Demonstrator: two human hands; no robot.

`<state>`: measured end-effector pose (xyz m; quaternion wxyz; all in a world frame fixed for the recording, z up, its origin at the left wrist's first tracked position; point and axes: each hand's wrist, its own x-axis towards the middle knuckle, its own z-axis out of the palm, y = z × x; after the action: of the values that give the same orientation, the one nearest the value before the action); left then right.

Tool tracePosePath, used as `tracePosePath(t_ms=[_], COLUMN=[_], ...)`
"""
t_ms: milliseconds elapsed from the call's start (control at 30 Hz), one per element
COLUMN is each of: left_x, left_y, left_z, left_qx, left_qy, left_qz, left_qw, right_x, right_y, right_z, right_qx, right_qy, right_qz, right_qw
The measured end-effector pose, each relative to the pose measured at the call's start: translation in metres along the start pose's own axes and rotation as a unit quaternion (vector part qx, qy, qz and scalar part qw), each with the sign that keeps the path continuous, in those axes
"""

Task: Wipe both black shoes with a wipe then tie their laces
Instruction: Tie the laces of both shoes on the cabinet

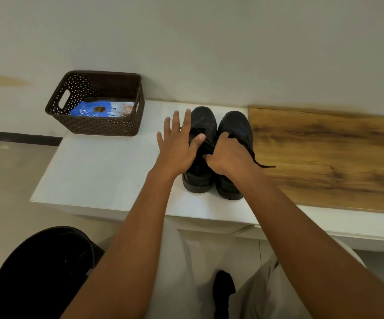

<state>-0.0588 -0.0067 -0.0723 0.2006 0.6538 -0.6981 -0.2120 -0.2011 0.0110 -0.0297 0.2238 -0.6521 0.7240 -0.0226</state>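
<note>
Shoes: left shoe and right shoe stand touching side by side, toes toward the wall, near the bench's back edge.
Left hand: fingers spread straight — thumb lies on the left shoe.
Right hand: curled, gripping a lace over the right shoe.
Basket: brown, at the bench's back left corner — holds a blue wipe pack.
Wood board: right of the shoes.

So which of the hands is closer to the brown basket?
Left. The left hand lies open beside the left shoe, a short stretch of white table from the brown basket. The right hand is farther, gripping a lace on the shoes.
</note>
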Motion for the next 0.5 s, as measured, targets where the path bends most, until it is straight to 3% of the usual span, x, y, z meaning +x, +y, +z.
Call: tracePosePath(t_ms=[167,500], left_x=[0.002,-0.001], left_y=[-0.002,-0.013], left_z=[0.003,-0.027], left_qx=[0.039,0.000], left_qy=[0.005,0.039], left_qz=[-0.002,-0.031], left_qw=[0.999,0.999], right_x=[0.009,0.022], right_y=[0.002,-0.016], right_z=[0.015,0.008], right_qx=[-0.024,-0.019], right_qy=[0.045,0.095], right_qz=[-0.016,-0.063], right_qw=[0.999,0.993])
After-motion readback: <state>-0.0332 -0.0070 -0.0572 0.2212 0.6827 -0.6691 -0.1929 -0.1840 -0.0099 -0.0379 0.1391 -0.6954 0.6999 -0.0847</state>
